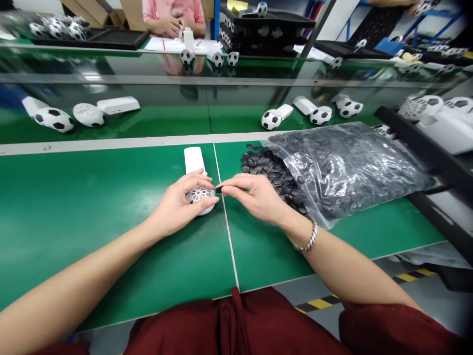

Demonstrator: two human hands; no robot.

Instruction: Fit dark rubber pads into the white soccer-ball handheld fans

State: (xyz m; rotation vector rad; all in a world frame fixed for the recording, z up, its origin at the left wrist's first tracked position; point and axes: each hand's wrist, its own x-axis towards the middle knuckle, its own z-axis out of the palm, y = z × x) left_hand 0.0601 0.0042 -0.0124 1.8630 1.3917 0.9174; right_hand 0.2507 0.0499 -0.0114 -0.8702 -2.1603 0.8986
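We're on a green workbench point(111, 256); all positions below are off its thin white seam point(226, 212). Far beyond the seam sits a co-worker in a pink top point(173, 12), hands together over papers. Nearer, also beyond it, a glossy green shelf point(111, 121) holds black-and-white soccer-ball units point(53, 118) and white bars point(118, 104), spread along both sides of the seam line. Right of the seam, a black rack point(417, 133) runs along the bench edge. Also right of it lies a large clear plastic bag point(347, 167) packed with black hexagonal pieces, with a spill of hexagons point(268, 170) at its mouth on the mat.

Our left hand point(177, 204) is just left of the seam, fingers curled over a white ball shell point(199, 196) with hexagonal openings, gripping it. Our right hand point(254, 195) is right of the seam, thumb and forefinger pressed together, pinching one small black piece point(219, 189). That piece is just beside the shell; we can't tell if they touch. A white bar point(194, 160) lies on the mat just beyond the left hand, by the seam. Chain bracelet point(310, 235) on our right wrist.
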